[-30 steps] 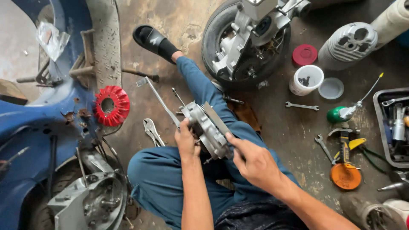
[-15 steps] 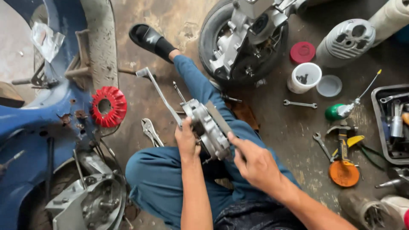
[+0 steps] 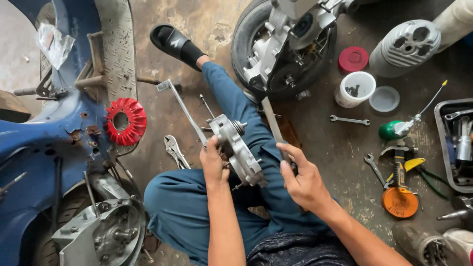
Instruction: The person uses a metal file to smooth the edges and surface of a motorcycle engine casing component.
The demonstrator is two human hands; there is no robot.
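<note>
I sit on the floor with a grey metal engine cover [image 3: 236, 148] resting on my blue-trousered leg. My left hand [image 3: 213, 161] grips its left edge, next to a long metal lever [image 3: 183, 111] that sticks out up and left. My right hand [image 3: 301, 178] is closed on a flat metal file [image 3: 274, 127], which it holds upright just right of the cover, apart from it.
A blue scooter body with a red fan [image 3: 124, 121] lies left. A wheel with an engine [image 3: 285, 44] stands ahead. Pliers [image 3: 175, 150] lie by my knee. At right are a white cup [image 3: 355, 88], spanners [image 3: 350, 119], an orange disc [image 3: 399, 202] and a tool tray [image 3: 456, 143].
My right hand has drawn away from the cover to the right and now holds the file up. The left hand has kept its grip on the cover.
</note>
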